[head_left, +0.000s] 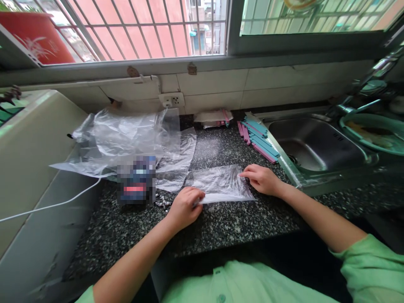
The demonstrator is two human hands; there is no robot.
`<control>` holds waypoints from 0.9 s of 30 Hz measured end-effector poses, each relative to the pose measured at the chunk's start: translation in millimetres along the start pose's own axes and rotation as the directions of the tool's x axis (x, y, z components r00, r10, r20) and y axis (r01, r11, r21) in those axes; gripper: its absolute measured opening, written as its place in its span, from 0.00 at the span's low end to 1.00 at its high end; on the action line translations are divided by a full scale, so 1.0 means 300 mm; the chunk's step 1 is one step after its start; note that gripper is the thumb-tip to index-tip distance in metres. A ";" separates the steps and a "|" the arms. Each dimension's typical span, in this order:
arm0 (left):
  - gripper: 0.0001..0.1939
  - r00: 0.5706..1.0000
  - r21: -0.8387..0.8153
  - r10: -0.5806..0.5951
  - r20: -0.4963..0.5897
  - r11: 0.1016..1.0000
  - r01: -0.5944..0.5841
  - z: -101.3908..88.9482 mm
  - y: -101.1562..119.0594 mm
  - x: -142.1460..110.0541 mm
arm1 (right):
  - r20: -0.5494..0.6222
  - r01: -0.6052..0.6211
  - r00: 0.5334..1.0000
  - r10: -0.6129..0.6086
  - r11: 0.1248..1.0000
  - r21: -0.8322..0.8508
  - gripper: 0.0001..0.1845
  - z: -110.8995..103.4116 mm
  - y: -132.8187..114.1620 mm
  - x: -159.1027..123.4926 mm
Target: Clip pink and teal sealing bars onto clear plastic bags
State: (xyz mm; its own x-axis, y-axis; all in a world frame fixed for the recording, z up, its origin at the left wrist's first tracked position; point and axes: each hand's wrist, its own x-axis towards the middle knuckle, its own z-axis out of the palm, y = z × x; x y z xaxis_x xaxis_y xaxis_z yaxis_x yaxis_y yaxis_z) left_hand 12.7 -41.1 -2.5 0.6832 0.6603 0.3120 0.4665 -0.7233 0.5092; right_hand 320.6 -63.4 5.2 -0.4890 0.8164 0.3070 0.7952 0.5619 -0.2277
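A small clear plastic bag lies flat on the speckled dark counter. My left hand is curled, its fingers pinching the bag's near left corner. My right hand rests on the bag's right edge with the fingers bent and pressed onto the plastic. Both forearms reach in from below in light green sleeves.
A heap of larger clear plastic bags lies at the back left beside a blurred dark box. Pink and blue sealing clips lie by the steel sink. A white cable crosses the left, where a white appliance stands.
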 end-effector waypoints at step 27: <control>0.30 0.848 -0.404 -0.530 0.001 0.776 0.485 -0.001 -0.065 0.089 | -0.053 -0.345 0.927 0.372 0.899 0.271 0.11 0.044 -0.036 -0.011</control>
State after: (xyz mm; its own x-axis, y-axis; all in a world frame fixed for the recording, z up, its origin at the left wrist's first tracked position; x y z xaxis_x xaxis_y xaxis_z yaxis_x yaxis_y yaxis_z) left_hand 21.7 -9.3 -4.0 0.3331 0.9429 -0.0060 0.4664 -0.1592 0.8701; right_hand 308.9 -70.4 -5.4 -0.1384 0.9585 0.2493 0.7861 0.2594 -0.5610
